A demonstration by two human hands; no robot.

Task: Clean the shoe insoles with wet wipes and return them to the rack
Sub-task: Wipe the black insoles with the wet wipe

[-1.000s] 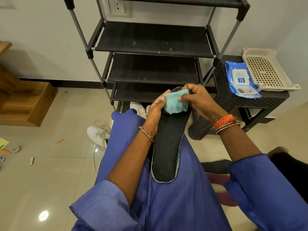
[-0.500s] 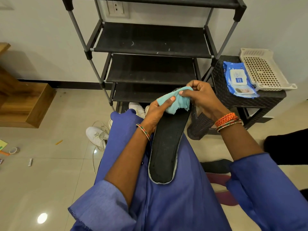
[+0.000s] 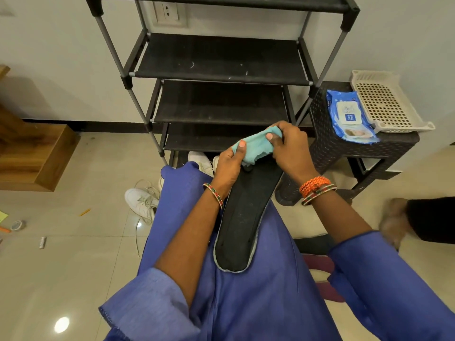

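The black insole (image 3: 242, 217) lies along the person's lap, toe end far, under a teal wipe (image 3: 256, 146). The left hand (image 3: 230, 166) and right hand (image 3: 289, 148) both pinch the wipe, fingers curled round it. The rack (image 3: 221, 60) stands beyond; a wipes pack (image 3: 349, 116) and basket (image 3: 386, 102) sit on the stool (image 3: 330, 148) at right.

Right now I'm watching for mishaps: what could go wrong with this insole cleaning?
Both hands, left and right, grip the teal wipe, so the black insole merely rests on the lap and may slide to the floor. The white shoe's loose laces trail nearby, a possible trip hazard.
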